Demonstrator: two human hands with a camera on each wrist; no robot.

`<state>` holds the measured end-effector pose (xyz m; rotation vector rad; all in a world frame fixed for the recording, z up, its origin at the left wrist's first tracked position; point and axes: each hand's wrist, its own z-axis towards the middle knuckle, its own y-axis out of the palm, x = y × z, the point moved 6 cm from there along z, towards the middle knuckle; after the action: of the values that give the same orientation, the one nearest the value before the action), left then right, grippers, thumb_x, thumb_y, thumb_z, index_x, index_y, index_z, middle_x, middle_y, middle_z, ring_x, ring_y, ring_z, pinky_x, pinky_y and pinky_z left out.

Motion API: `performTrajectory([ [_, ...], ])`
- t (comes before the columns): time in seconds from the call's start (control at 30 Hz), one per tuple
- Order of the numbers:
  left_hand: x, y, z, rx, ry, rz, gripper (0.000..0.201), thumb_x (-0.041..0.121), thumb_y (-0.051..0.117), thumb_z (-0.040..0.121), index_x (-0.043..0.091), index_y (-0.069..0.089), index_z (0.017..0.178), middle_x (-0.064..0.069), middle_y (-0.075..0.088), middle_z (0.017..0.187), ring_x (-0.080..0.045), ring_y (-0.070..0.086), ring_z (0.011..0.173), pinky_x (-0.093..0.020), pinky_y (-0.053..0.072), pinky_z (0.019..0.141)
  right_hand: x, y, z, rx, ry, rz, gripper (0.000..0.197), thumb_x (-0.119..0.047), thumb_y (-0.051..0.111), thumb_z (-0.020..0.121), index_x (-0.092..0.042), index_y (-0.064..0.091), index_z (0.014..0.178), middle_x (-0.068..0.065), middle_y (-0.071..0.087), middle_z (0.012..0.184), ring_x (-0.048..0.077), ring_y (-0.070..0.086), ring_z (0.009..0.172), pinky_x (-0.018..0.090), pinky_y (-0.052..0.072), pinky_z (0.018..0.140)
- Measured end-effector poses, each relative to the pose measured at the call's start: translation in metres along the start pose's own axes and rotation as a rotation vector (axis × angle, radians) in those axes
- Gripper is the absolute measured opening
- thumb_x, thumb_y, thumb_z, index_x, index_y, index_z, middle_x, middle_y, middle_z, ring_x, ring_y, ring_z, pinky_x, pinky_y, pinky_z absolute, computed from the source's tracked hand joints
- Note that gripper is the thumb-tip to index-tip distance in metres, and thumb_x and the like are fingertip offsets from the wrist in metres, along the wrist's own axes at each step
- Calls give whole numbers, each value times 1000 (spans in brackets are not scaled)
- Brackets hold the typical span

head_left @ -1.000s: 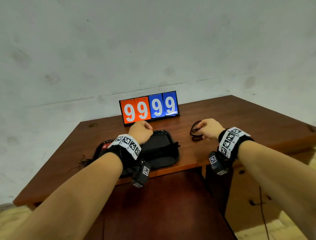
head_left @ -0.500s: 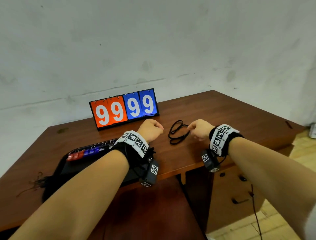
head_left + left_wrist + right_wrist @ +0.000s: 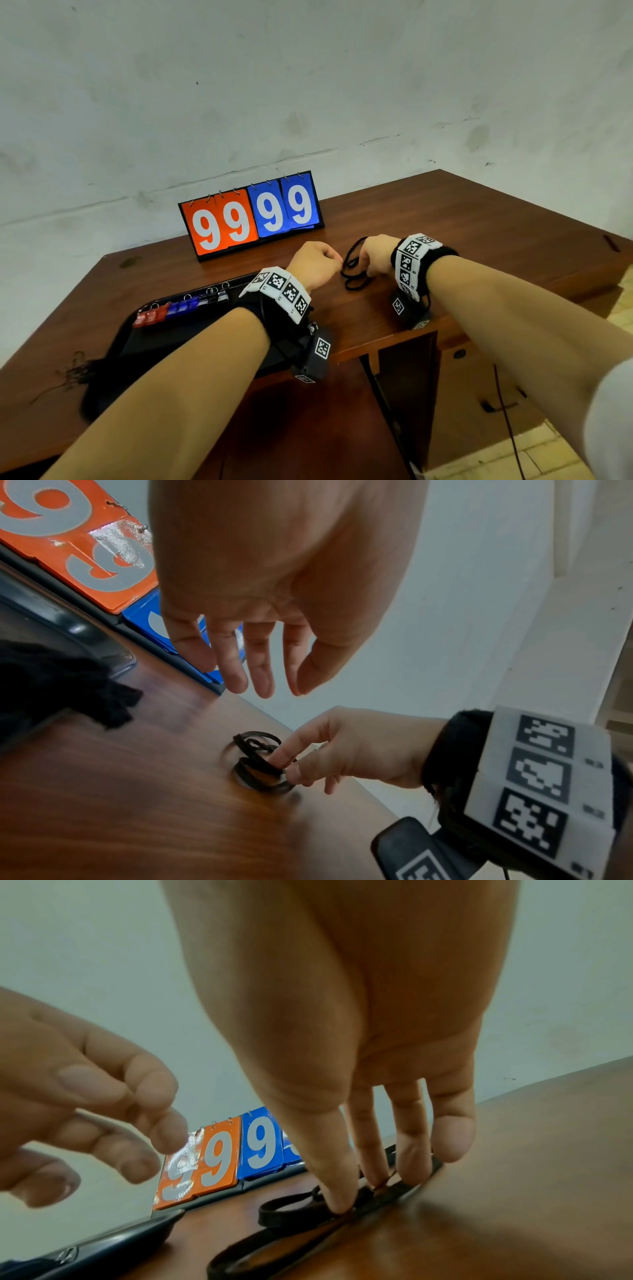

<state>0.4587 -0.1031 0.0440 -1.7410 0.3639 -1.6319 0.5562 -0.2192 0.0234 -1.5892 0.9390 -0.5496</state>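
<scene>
Now the left hand [image 3: 313, 265] has come right beside the black cord [image 3: 274, 1222].

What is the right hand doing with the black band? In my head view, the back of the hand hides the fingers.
Observer: In the left wrist view, the right hand pinches the black band between thumb and index finger, down on the table.
Operator: And the left hand, is it a fist that holds something?
Observer: No. The left hand is empty. Its fingers hang loose above the table and do not touch the band.
</scene>
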Motion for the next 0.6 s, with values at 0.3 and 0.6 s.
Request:
performTrajectory([
  [0.3, 0, -3, -1, 9, 14, 30, 9, 11, 64, 84, 15, 73, 83, 14, 65, 81, -3, 59, 81, -21, 45, 72, -2, -7, 1, 31, 17, -6, 13, -15, 68, 86, -9, 69, 97, 9, 69, 106, 28, 66, 102, 34, 53, 82],
  [0.6, 18, 1, 6, 24, 69, 6, 19, 10, 70, 82, 23, 67, 96, 4, 66, 95, -9, 61, 88, -20, 47, 72, 4, -45, -38, 227, -191, 707, 8, -2, 63, 89, -1, 70, 92, 7, 68, 71, 3, 61, 53, 14, 49, 54],
])
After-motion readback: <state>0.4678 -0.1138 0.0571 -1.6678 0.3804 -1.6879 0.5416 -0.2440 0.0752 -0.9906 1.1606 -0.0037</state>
